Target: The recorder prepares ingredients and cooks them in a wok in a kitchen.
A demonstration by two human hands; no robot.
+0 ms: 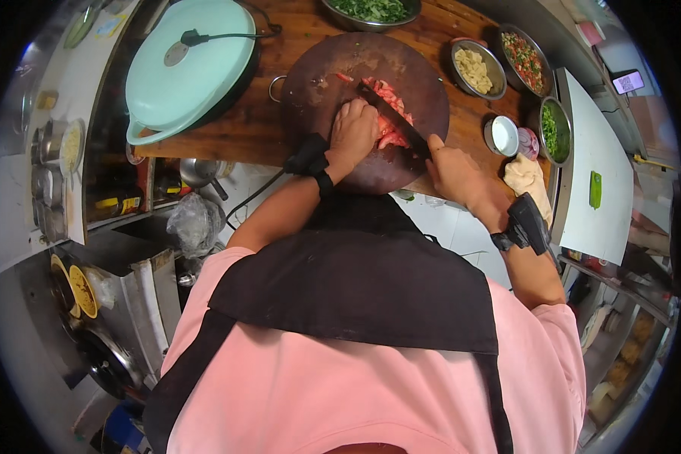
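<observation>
A round wooden chopping board (329,62) with a metal ring handle bears a heap of red chopped pieces, apparently tomato (394,139). My right hand (457,173) grips the handle of a dark-bladed knife (400,122). Its blade slants across the red pieces, with the tip pointing away to the left. Curled fingers of my left hand (354,131) rest against the pieces on the left side of the blade. What lies under that palm is hidden. One small red piece (344,77) lies apart, beyond the heap.
A mint-green lidded appliance (204,74) with a plug on top stands left. Beyond the board is a bowl of chopped greens (374,25). On the right are bowls of pale pieces (495,82), red-green mix (536,79) and green slices (564,144), plus a cloth (528,179).
</observation>
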